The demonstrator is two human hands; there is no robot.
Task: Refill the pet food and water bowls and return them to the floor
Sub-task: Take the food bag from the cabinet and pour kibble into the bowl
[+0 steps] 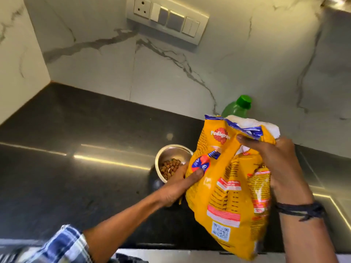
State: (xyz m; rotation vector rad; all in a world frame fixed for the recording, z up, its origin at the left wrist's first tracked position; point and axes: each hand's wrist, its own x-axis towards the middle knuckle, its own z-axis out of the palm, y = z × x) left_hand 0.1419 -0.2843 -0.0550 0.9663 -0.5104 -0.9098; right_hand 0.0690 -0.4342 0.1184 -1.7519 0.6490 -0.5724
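Note:
A yellow pet food bag [226, 196] is held up over the black counter [76, 168], both hands on it. My left hand [178, 188] grips the bag's left side with the thumb pressed on a blue and red label. My right hand [281, 164] pinches the bag near its crumpled blue top edge. Just left of the bag a steel bowl [171, 149] stands on the counter with brown kibble [170, 168] in its bottom; the bag and my left hand hide its right part. A second bowl is not in view.
A green-capped bottle [238, 107] stands behind the bag against the marble wall. A white cloth [252, 124] shows behind the bag's top. A switch and socket panel [167, 18] is on the wall above. The counter's front edge [171, 251] runs along the bottom.

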